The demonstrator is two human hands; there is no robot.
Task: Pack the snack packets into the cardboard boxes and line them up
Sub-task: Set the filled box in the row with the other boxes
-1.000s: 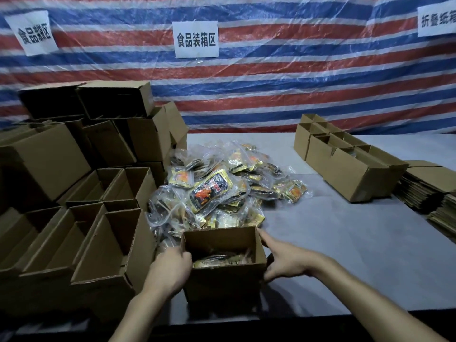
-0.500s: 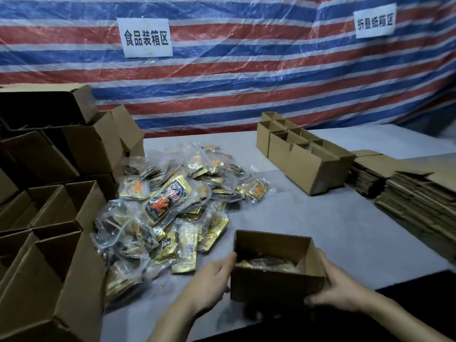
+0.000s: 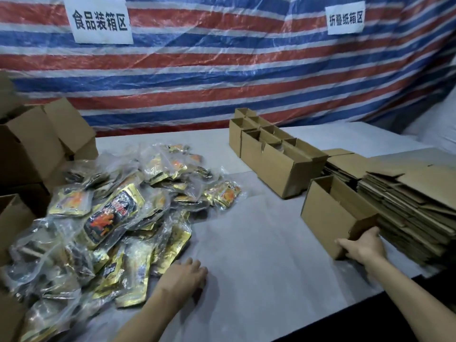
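Note:
A heap of gold and clear snack packets (image 3: 118,218) covers the left half of the table. My right hand (image 3: 362,248) grips the near end of an open cardboard box (image 3: 328,213) at the right, in line with a row of open boxes (image 3: 278,154) behind it. What the held box contains is hidden by its wall. My left hand (image 3: 187,275) rests on the grey table surface (image 3: 259,243) beside the packet heap, fingers loosely spread, holding nothing.
Empty open boxes (image 3: 37,149) are piled at the left edge. Stacks of flattened cardboard (image 3: 407,206) lie at the right, touching the held box. A striped tarp (image 3: 222,70) with white signs hangs behind the table. The table's dark front edge runs under my right arm.
The box has travelled from the front centre to the right, near the row of boxes. My left hand has let go of it and now lies on the table. The view turned right.

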